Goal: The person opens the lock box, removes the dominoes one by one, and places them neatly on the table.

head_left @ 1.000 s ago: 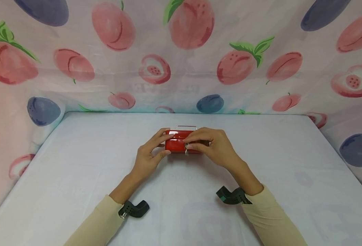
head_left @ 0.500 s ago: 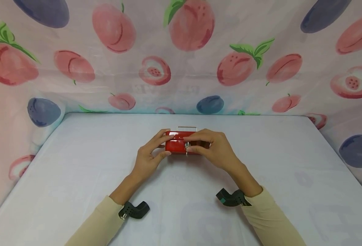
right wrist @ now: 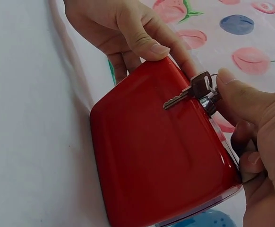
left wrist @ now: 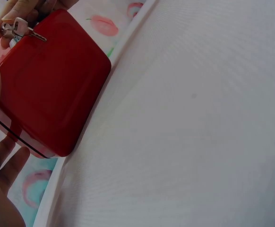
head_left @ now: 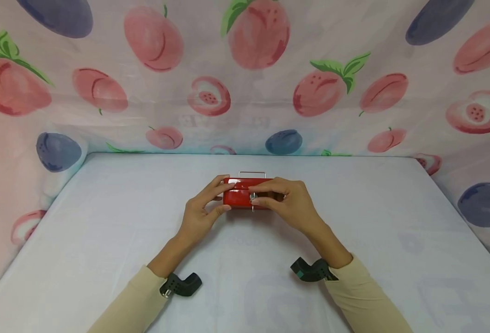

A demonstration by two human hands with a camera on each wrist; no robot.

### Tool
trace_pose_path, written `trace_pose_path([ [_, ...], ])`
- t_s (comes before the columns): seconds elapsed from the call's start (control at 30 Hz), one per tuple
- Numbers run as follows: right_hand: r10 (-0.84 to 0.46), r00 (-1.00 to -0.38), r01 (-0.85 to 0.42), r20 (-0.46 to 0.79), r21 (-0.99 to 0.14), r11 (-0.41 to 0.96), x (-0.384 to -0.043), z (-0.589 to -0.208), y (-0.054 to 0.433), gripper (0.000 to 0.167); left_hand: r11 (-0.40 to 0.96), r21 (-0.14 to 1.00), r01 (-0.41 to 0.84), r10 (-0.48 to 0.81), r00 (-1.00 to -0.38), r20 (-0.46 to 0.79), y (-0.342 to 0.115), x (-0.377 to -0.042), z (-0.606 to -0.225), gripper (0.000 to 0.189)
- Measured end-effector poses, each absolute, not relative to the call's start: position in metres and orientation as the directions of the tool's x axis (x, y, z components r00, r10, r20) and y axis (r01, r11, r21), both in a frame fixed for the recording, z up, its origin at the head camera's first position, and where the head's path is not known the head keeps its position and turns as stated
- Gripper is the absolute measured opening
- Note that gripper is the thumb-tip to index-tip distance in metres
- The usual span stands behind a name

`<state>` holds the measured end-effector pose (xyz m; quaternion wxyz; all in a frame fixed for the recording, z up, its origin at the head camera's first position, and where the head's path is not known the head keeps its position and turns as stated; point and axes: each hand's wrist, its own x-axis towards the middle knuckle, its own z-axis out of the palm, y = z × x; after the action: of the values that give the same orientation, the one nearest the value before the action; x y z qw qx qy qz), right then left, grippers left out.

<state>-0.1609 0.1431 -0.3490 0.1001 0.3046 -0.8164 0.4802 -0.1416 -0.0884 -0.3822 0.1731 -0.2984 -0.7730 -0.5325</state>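
Observation:
A glossy red metal lockbox (head_left: 237,199) stands on the white-covered table, with a thin wire handle (head_left: 252,172) at its far side. My left hand (head_left: 198,213) grips its left end, thumb on the near face and fingers over the top. At the lock, my right hand (head_left: 298,203) pinches a key, mostly hidden by the fingertips. The silver lock cylinder (right wrist: 207,105) shows beside the thumb in the right wrist view. A second key (right wrist: 200,85) hangs from the ring over the red face. In the left wrist view, the lockbox (left wrist: 57,85) shows its broad side.
The table (head_left: 236,268) has a white cloth. Behind it hangs a pink curtain (head_left: 253,97) printed with peaches and plums. Dark wrist cameras (head_left: 182,284) sit on both beige sleeves.
The right hand turns slightly at the lock, and the hanging key shifts a little beneath its fingertips. The left hand and lockbox stay in place.

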Motion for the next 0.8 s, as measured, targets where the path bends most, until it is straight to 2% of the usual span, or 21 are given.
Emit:
trace_pose_path([
  [0.37, -0.347, -0.769, -0.632, 0.538, -0.722, 0.281, -0.162, -0.358, 0.141, 0.03, 0.26, 0.717, 0.646, 0.276, -0.762, 0.586, -0.088, -0.14, -0.381, 0.049],
  [0.6, -0.325, -0.759, -0.649, 0.564, -0.699, 0.302, -0.147, -0.338, 0.134, 0.027, 0.262, 0.716, 0.647, 0.278, -0.761, 0.586, -0.087, -0.141, -0.382, 0.049],
  [0.8, -0.297, -0.768, -0.64, 0.567, -0.696, 0.324, -0.144, -0.338, 0.134, 0.026, 0.258, 0.712, 0.653, 0.274, -0.756, 0.594, -0.087, -0.141, -0.383, 0.048],
])
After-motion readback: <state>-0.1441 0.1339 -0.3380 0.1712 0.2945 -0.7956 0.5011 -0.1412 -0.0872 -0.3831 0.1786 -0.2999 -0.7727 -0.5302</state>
